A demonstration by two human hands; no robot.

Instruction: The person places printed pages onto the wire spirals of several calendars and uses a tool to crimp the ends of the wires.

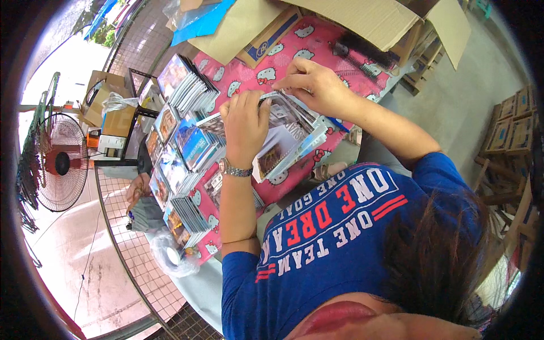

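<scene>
Left grip, right grip — at printed sheets | stacks beside | carton beyond

A wide fisheye camera looks down from the wearer's head, near above the left hand and right hand, reaching a fan at left and crates at right.
</scene>
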